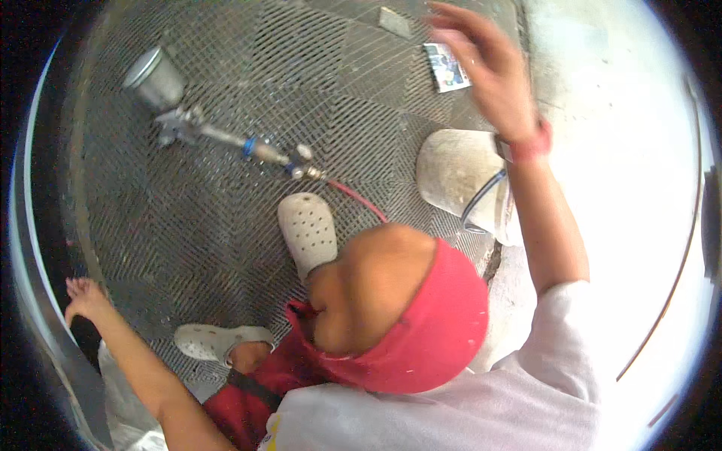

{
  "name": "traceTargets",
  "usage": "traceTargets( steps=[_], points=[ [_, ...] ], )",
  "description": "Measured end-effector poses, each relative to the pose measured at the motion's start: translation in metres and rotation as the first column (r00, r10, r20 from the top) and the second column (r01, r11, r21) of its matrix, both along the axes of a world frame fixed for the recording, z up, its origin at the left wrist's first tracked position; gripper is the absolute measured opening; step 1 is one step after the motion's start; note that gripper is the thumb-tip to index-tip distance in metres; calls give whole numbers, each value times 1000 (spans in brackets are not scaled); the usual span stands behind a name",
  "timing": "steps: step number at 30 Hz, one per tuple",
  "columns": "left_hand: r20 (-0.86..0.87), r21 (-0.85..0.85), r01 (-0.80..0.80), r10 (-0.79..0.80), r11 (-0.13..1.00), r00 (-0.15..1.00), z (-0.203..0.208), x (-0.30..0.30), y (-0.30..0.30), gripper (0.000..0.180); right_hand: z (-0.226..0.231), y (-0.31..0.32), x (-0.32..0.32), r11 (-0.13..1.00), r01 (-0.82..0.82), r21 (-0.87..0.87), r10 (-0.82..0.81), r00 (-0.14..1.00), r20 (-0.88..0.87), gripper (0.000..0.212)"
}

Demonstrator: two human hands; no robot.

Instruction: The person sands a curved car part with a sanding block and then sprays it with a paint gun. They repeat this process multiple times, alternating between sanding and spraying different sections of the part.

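Observation:
My right hand (489,71) is raised at the upper right, slightly blurred, with its fingers apart and nothing visible in it. Beneath it on the floor lies a small printed packet (445,69). At the far left my left hand (86,299) reaches to a dark panel edge, its fingertips stretched out. Whether it touches the panel I cannot tell. A spray gun (179,126) with a metal cup (154,79) lies on the floor at the upper left, away from both hands. A red hose (359,197) runs from its fitting toward my knee.
Dark ribbed mats (226,248) cover the floor. A whitish, stained bucket (451,169) with a dark handle lies below my right wrist. My bent knee and pale clogs (307,229) take up the middle. A flat pale block (395,22) lies near the top. Pale concrete (624,188) borders the right.

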State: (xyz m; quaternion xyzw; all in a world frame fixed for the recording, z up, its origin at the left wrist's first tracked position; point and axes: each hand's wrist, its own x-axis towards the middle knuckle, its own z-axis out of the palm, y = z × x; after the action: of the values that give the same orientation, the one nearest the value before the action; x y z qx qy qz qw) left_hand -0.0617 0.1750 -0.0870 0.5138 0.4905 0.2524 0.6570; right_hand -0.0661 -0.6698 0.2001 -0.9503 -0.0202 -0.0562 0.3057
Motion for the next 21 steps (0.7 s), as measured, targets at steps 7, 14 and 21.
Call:
traceTargets(
  steps=[7,14,21],
  points=[
    [120,-79,-91,100,993,988,-45,21,-19,141,46,-229,-220,365,898,245,-930,362,59,29],
    [-2,24,6,-6,1000,1000,-17,35,-49,134,-78,-279,-314,384,865,-323,-757,95,-647,30],
    [-18,56,73,-72,996,997,19,32,-81,120,-123,-270,-337,525,534,-663,-815,91,-572,29]
  ],
)
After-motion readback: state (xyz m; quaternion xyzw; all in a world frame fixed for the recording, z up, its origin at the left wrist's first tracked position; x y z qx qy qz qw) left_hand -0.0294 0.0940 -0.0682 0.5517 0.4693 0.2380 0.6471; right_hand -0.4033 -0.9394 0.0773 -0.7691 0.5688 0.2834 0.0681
